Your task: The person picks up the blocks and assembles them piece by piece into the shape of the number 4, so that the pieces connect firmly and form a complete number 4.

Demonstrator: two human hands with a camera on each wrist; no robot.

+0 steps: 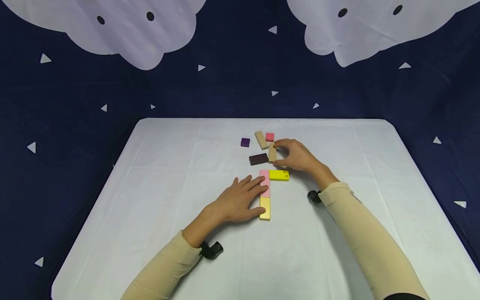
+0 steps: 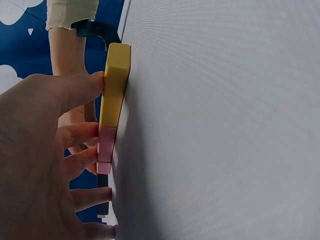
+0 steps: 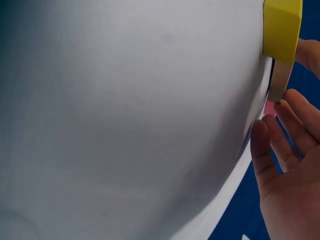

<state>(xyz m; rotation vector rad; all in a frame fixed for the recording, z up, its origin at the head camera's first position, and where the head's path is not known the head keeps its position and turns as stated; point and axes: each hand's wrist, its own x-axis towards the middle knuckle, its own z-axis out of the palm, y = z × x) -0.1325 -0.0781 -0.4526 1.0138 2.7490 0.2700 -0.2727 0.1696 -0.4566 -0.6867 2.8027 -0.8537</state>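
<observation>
My left hand (image 1: 237,201) lies with fingers spread over a pink block (image 1: 265,188) and a pale yellow block (image 1: 264,202), which join end to end in a line. Its thumb rests on the pale yellow block and fingertips touch the pink one. Beyond them, my right hand (image 1: 296,156) pinches a light wooden block (image 1: 272,153) by its two ends, between thumb and fingers. A bright yellow block (image 1: 279,175) extends rightward from the pink block's far end. In the right wrist view this yellow block (image 3: 282,30) partly hides the wooden one.
Beside the right hand's block lies a dark brown block (image 1: 258,159). Farther back are another wooden block (image 1: 261,140), a small red-pink block (image 1: 269,137) and a small purple block (image 1: 245,142). A white cloth covers the table (image 1: 168,166); a dark blue curtain (image 1: 232,96) hangs behind.
</observation>
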